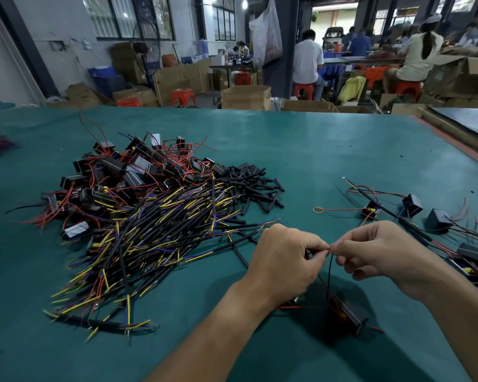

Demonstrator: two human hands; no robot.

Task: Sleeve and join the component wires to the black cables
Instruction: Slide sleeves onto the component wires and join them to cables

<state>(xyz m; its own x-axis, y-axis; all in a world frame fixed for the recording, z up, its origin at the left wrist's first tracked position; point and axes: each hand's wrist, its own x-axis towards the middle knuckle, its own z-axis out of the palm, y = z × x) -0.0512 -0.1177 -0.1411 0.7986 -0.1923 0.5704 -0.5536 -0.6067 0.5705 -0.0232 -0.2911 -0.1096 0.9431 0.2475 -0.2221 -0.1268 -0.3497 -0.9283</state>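
Left hand (284, 260) and right hand (381, 252) pinch-grip the thin black component wire (329, 274), which looks light and limp, best held near its tip.

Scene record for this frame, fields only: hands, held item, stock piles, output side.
left hand: pinches thin black wire
right hand: pinches same wire, fingertips meeting the left's
component: black box at wire's lower end, below hands
black cables: pile, yellow and blue ends, left of hands
loose components: heap with red wires, behind cables
sleeve pieces: black heap, right of that pile
wired components: several, far right
table: green mat
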